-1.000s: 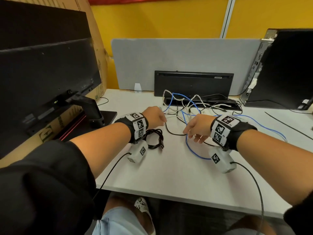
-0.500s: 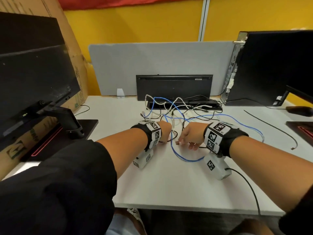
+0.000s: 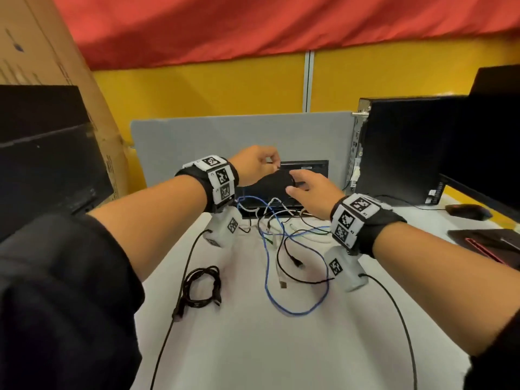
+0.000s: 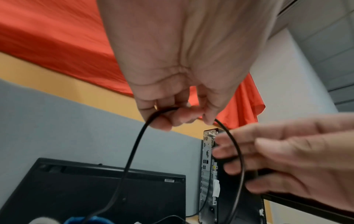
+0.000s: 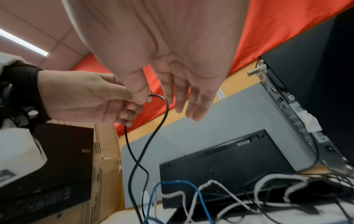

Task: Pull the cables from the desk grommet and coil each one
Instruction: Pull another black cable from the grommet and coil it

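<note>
Coiling: second cable by my read, a thin black cable (image 4: 132,151) raised above the counter (image 3: 253,347) between both hands
Left hand (image 3: 253,164): fingers (image 4: 164,119) and thumb pinched on top of the black cable, a loop hanging below the pinch
Right hand (image 3: 309,190): fingers (image 5: 191,106) long and loosely spread, gripping nothing; the loop's right side runs across them in the left wrist view, real contact or just overlap, cannot tell
Cable path: both strands drop from the pinch, cross once, run down toward the grommet tangle; free end not visible
Grommet (image 3: 270,212): back of counter, blue cable (image 3: 281,305), white cable (image 3: 306,235) and more black ones spilling forward, uncoiled
Done pile: one coiled black cable (image 3: 201,288) flat on counter, front left, well apart from the tangle
Progress: early, most cables remain
Next move: right hand should catch the trailing strand, draw slack, lay another loop into the left pinch
Watch: the crossed strands may twist; trailing length may snag in the tangle
</note>
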Motion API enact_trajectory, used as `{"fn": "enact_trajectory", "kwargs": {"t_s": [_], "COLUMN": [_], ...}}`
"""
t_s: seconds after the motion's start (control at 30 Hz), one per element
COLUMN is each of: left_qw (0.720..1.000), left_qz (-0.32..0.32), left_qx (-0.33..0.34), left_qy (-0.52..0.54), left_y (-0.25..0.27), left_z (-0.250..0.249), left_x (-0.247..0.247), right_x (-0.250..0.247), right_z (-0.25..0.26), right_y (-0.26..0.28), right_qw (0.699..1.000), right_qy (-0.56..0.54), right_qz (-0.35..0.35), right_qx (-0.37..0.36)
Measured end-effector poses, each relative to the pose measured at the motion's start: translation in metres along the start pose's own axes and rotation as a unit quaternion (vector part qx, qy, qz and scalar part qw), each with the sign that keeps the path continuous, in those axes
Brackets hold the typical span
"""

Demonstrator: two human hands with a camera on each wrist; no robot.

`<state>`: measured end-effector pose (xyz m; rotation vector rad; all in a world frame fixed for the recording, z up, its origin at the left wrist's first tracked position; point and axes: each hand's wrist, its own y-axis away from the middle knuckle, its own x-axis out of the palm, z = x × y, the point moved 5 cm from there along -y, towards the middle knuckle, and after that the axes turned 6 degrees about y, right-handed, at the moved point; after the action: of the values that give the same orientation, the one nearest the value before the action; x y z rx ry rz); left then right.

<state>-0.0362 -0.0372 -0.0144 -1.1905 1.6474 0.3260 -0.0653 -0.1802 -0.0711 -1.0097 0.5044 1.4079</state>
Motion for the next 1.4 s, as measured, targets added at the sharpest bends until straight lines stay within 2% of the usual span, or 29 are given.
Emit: {"fn": "enact_trajectory", "kwargs": {"t_s": [0.1,0.23,0.47,0.8,1.07,1.17,1.3,1.4], "left_qw": [0.999,0.992,0.984,0.979,0.970,0.976,0.981,0.985], "left_qz": [-0.012,-0.061,-0.097,-0.139,-0.169,-0.149,-0.132,-0.108], "left_qx": [0.026,0.031,0.005,-0.044,-0.055,-0.061,-0.040,-0.006], "left_qy": [0.038,0.108,0.148,0.145,0.166,0.149,0.136,0.136], "left_y": [-0.010,-0.017,-0.022,-0.012,-0.016,-0.017,-0.017,-0.024], "left_z": [-0.011,-0.010,0.006,0.048,0.044,0.038,0.022,-0.005], "left_x": [-0.003,-0.006,-0.021,-0.028,-0.035,-0.035,-0.027,-0.014], "right_x": [-0.016,-0.042,-0.092,-0.150,-0.132,-0.127,-0.110,-0.098], "right_z": [0.016,0.008,-0.004,-0.058,-0.087,-0.098,-0.089,-0.044], "right_y": [-0.015,-0.026,-0.020,0.001,0.010,0.013,0.013,0.007], "right_qw": [0.998,0.990,0.981,0.945,0.945,0.950,0.972,0.990], "right_qy": [-0.049,-0.104,-0.056,-0.020,-0.017,0.002,0.008,0.043], "right_qz": [-0.020,-0.097,-0.184,-0.319,-0.306,-0.279,-0.145,-0.050], "right_qx": [-0.037,0.018,0.002,0.077,0.112,0.143,0.182,0.127]}}
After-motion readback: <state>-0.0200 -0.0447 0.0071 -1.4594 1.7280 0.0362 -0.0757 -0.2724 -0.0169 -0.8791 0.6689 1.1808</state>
